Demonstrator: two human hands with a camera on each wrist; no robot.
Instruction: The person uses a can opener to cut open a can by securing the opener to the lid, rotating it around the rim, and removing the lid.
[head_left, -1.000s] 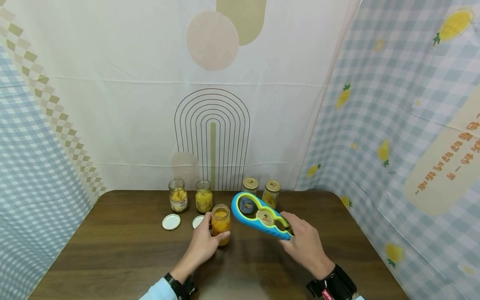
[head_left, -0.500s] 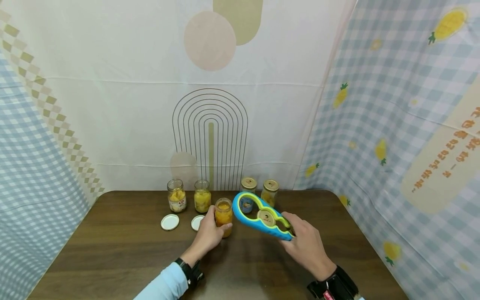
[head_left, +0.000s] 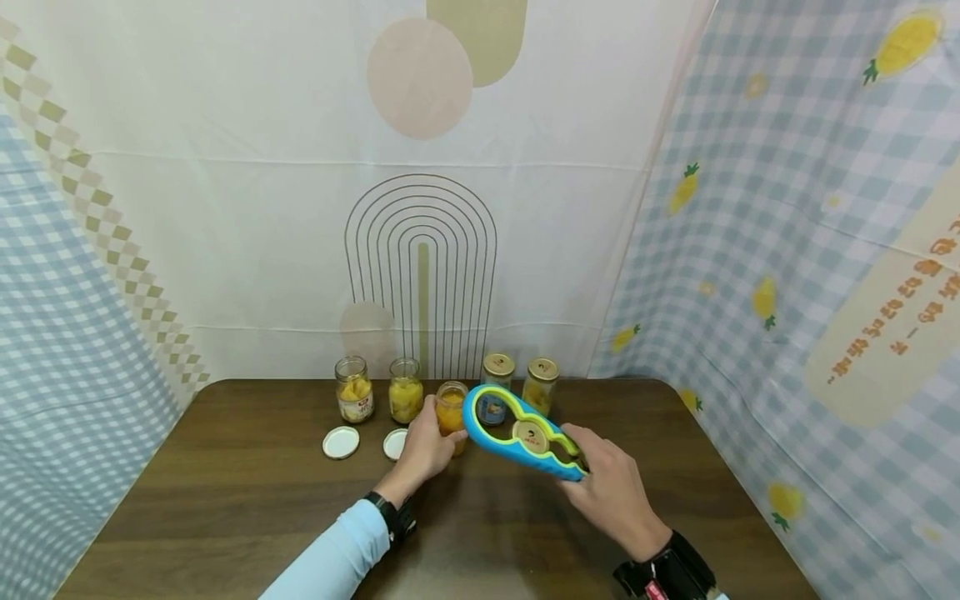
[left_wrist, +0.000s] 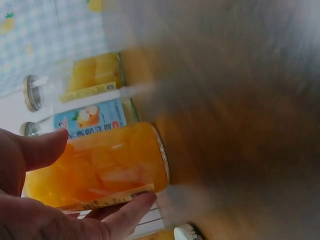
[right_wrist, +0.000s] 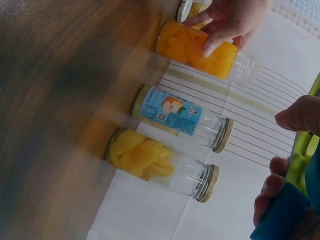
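My left hand [head_left: 426, 450] grips an uncapped glass jar of orange fruit pieces [head_left: 450, 407], thumb on one side and fingers on the other. In the left wrist view the jar [left_wrist: 110, 165] is upright relative to its neighbours; whether its base touches the table I cannot tell. My right hand [head_left: 611, 492] holds a blue and lime-green jar opener [head_left: 510, 448] by its handle end, above the table. A gold lid [head_left: 531, 436] shows inside the opener's loop. In the right wrist view only part of the opener [right_wrist: 282, 212] is seen, with fingers curled round it.
Two uncapped jars of yellow fruit [head_left: 355, 398] stand at the back left, white-faced lids [head_left: 341, 443] lying in front. Behind the opener stand a blue-labelled jar [right_wrist: 170, 111] and a yellow-fruit jar [right_wrist: 142, 154], both gold-capped. A patterned cloth [head_left: 262, 250] hangs behind the table [head_left: 225, 517].
My left hand has carried the orange-fruit jar away from me and slightly right, toward the back row of jars. The right hand with the opener has stayed nearly still.
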